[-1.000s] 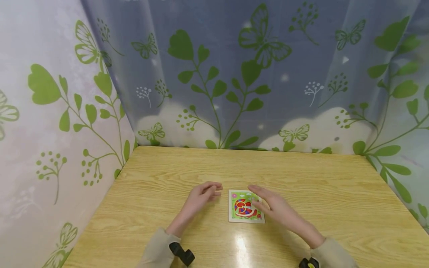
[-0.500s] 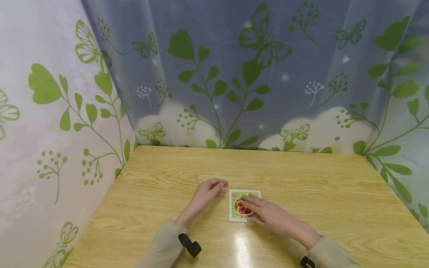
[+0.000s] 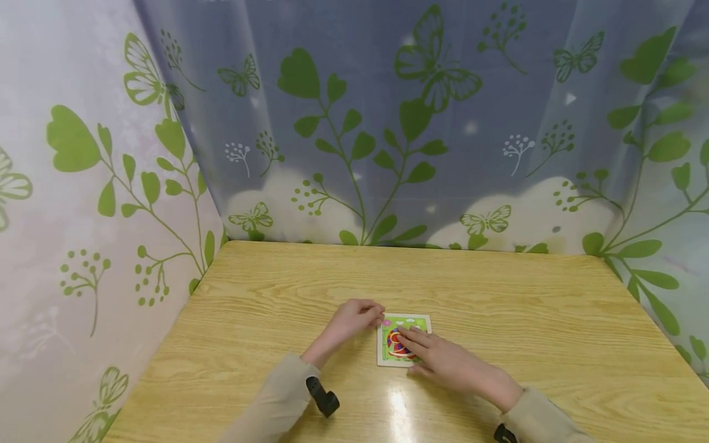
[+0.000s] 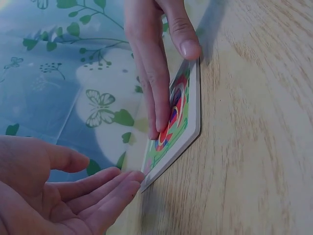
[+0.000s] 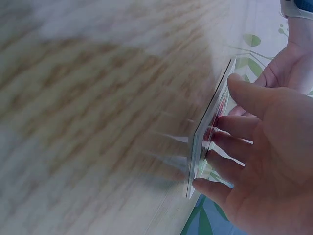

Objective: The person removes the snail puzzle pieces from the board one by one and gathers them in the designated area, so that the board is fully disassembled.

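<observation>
A small square puzzle board (image 3: 407, 323) with a green picture and a red-and-blue spiral lies flat on the wooden table (image 3: 498, 295). My right hand (image 3: 421, 347) lies on it with straight fingers (image 4: 155, 88) pressing on the picture and the thumb (image 4: 188, 46) at the board's near edge. My left hand (image 3: 370, 312) sits just left of the board, and its relaxed fingertips (image 4: 128, 182) touch the board's far left corner (image 4: 146, 174). In the right wrist view the board (image 5: 208, 129) shows edge-on under the right hand's fingers (image 5: 234, 125).
Curtains (image 3: 388, 123) printed with green leaves and butterflies close in the table at the back and on both sides. Bare tabletop lies all round the board. A black wrist strap (image 3: 322, 397) sits on the left sleeve.
My right hand moved left and came down onto the puzzle board. My left hand slid right until its fingertips reached the board's left corner.
</observation>
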Motion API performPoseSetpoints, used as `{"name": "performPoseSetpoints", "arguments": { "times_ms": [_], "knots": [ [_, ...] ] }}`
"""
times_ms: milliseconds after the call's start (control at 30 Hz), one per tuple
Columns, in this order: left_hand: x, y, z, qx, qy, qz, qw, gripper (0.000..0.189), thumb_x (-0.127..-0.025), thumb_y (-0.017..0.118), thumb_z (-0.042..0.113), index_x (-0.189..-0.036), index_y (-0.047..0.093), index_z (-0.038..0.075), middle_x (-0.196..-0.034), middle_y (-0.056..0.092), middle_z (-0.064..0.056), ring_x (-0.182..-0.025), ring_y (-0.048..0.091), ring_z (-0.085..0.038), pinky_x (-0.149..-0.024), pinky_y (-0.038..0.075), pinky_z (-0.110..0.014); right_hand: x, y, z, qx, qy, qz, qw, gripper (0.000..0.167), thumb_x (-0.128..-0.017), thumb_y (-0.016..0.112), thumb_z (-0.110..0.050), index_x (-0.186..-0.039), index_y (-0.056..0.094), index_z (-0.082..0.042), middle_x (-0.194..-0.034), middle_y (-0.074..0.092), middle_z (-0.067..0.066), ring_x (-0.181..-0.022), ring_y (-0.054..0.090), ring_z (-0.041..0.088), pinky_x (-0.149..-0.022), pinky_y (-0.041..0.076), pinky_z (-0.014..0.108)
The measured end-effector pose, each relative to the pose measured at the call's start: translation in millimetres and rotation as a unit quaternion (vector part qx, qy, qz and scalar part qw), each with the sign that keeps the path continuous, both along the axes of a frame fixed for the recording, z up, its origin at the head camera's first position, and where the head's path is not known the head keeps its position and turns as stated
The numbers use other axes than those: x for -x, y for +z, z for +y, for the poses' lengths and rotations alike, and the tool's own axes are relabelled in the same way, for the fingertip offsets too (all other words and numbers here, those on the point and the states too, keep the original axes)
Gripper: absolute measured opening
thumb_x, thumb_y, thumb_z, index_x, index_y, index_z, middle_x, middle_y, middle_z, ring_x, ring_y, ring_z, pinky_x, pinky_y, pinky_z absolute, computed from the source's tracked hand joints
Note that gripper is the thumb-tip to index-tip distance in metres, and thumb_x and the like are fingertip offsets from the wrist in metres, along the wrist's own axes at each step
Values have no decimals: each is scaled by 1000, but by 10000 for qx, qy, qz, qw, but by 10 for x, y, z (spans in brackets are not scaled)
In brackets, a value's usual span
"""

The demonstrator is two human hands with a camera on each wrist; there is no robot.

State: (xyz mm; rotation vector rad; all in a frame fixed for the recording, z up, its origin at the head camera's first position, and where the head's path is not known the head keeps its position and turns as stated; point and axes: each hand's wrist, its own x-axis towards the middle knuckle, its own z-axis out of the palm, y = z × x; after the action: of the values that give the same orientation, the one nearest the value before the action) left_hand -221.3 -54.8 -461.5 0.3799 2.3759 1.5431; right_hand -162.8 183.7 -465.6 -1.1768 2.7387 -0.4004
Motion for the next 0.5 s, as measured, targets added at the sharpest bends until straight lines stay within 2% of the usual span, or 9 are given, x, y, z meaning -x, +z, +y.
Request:
{"name": "performPoseSetpoints", "arguments": {
  "times_ms": [267, 500],
  "knots": [
    [46, -10, 26, -29, -3, -325, 9995, 31, -106, 52, 13, -121, 67, -11, -108, 73, -21, -97, 72, -31, -83, 61, -35, -1, -26, 0, -48, 47, -12, 10000, 59, -104, 57, -31, -150, 44, 3, -160, 37, 19, -144, 38, 39, -114, 36, 55],
    [23, 23, 39, 21, -42, -275, 9996, 32, -105, 53, 14, -121, 68, -10, -109, 73, -22, -99, 72, -32, -80, 61, -36, -7, -27, 10, -10, 45, -79, 10000, 59, -104, 57, -31, -151, 43, 3, -160, 36, 19, -145, 37, 39, -115, 35, 56]
  ]
}}
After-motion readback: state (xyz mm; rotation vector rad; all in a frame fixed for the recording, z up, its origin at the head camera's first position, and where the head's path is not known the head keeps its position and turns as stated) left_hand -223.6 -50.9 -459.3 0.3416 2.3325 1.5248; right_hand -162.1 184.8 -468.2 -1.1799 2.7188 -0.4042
